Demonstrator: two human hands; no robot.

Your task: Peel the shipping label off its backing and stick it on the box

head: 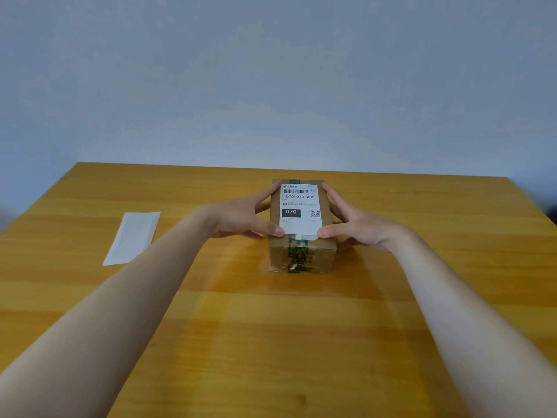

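1. Two bare arms reach up from the bottom of the frame, over the yellow wooden worktop [271, 342].
2. In the middle of the frame sits a brown cardboard box [301, 257] with green tape [297, 254] down its front.
3. The white label [300, 206] lies flat on top of the box, printed side up.
4. The left hand [241, 218] is at the left side of the box. Its fingers [269, 191] are spread apart and mostly straight. Its thumb presses the near left corner of the label.
5. The right hand [358, 227] does the same on the right side. Its fingers [331, 191] are spread apart too, and its thumb presses the near right corner.
6. The backing [132, 236], a plain white strip, lies at the left of the frame, well apart from the box. No hand touches it.
7. I think the peeling is done and the step now is pressing the label down.
8. The next move likely calls for rubbing the label from the middle out to the edges, gently, so no corner lifts and no bump stays under it. The box should not slide while this is done.
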